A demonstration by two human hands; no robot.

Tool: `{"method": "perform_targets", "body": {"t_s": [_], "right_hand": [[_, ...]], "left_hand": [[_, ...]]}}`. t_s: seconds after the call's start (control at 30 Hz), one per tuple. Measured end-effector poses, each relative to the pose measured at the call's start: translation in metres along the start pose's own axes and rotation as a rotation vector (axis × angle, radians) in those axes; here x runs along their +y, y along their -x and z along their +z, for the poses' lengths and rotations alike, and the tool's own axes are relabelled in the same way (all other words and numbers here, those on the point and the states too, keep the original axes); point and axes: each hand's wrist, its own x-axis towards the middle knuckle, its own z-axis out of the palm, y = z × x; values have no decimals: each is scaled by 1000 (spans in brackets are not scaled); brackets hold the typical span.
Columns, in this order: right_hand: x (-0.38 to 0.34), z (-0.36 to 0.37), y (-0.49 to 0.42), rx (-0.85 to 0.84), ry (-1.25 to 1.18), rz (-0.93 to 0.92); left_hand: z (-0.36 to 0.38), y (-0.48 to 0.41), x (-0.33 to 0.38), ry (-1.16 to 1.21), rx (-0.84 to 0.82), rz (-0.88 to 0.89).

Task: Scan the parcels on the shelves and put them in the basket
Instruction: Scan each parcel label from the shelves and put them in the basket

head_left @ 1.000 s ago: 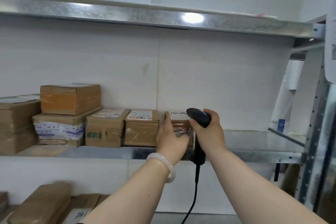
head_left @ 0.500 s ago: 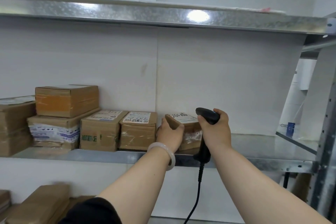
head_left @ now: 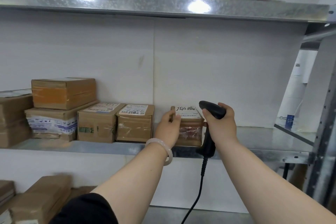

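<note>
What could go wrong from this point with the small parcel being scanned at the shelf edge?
1. The left hand grips only one side of the small brown cardboard parcel, which stands at the front edge of the grey metal shelf; a pull could tip it off.
2. The black handheld scanner in the right hand sits very close to the white label, so the scan might miss.
3. Its black cable hangs loose and could snag.

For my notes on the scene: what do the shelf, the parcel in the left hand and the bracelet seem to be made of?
Shelf: likely galvanised steel, mottled grey sheen. Parcel: brown cardboard under glossy clear tape, paper label on top. Bracelet: smooth pale translucent ring, perhaps jade or glass.
</note>
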Motion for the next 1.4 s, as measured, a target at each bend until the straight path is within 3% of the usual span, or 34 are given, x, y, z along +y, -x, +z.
{"method": "perform_targets", "body": {"t_s": [0.2, 0.33, 0.6, 0.8, 1.03, 1.23, 1.4], "right_hand": [[5, -23, 22, -11, -59, -41], [8, -37, 43, -11, -52, -95], [13, -49, 112, 3, -57, -179], [18, -29, 173, -71, -37, -197], [27, 30, 248, -232, -3, -127], [32, 92, 320, -525, -67, -23], [33, 150, 381, -733, -63, 15]], "left_hand": [[10, 30, -1, 290, 73, 44], [13, 49, -7, 336, -7, 81], [1, 91, -29, 611, -18, -86], [-47, 120, -60, 605, -121, -149], [-135, 168, -127, 645, -22, -315], [-243, 226, -174, 612, 44, -433], [-319, 276, -193, 570, 286, -461]]}}
